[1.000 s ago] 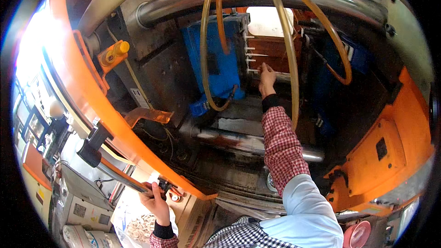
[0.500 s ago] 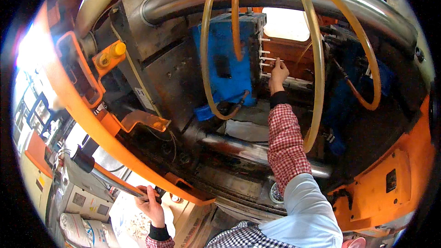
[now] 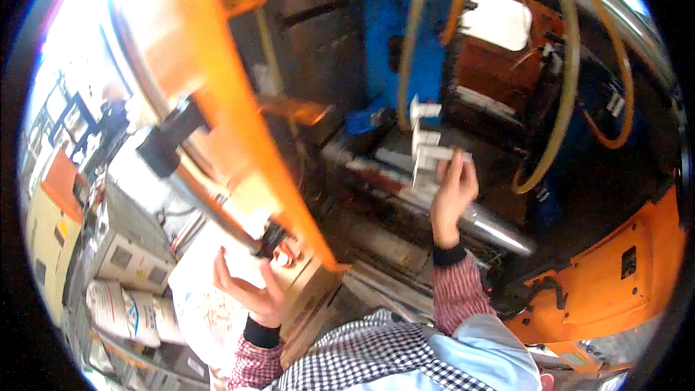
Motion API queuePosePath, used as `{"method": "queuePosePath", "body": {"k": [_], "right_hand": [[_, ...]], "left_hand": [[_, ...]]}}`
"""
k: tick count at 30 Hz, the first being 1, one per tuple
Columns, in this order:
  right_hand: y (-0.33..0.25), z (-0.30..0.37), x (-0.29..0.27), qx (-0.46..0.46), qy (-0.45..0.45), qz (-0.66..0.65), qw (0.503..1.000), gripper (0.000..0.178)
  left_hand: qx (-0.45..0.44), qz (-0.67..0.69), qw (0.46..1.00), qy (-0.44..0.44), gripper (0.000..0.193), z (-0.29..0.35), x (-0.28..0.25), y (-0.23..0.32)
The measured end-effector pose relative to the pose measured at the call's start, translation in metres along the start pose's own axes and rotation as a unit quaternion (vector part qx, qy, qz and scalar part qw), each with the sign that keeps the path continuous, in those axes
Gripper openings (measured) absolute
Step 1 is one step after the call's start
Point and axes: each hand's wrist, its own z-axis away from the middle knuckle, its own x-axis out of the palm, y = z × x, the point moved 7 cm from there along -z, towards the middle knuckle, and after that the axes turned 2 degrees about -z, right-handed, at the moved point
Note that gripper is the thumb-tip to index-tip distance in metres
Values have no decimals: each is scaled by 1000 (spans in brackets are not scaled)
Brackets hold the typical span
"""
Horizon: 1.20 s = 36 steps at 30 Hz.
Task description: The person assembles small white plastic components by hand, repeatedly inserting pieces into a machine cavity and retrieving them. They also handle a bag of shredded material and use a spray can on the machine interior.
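My right hand (image 3: 455, 199) pinches a white branched plastic moulding (image 3: 422, 146) by one of its arms. The moulding hangs in the air in front of the blue mould block (image 3: 407, 43), apart from it, with several short white prongs along a thin stem. My left hand (image 3: 252, 291) is open, fingers and thumb spread, with nothing in it. It is close to the lower end of a grey bar (image 3: 217, 213) alongside the orange machine door (image 3: 235, 94). Some blur lies over the door and the moulding.
Yellowish hoses (image 3: 568, 94) loop down in front of the machine's opening. A shiny steel rod (image 3: 499, 232) crosses below the right hand. Below the left hand is a white sack or sheet (image 3: 195, 275) with small pale pieces, beside a cardboard box (image 3: 304, 289).
My right hand has come back from the mould toward me, bringing the white moulding out. My left hand has let go of the grey bar. The orange door stands farther right in view.
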Motion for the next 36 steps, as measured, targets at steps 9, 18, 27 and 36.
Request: {"method": "queuePosePath", "body": {"k": [9,18,27,36], "right_hand": [[-41,255,-19,164,-373,3,913,13],[-63,306,38,102,-659,-15,745,34],[-81,351,101,122,-707,27,696,45],[-65,361,97,211,-692,-45,689,32]], "left_hand": [[-183,351,832,-390,37,74,-18,-18],[-259,255,860,-357,10,98,-75,-75],[-121,241,892,-364,19,90,-106,-77],[-136,273,884,-355,14,95,-110,-83]]}}
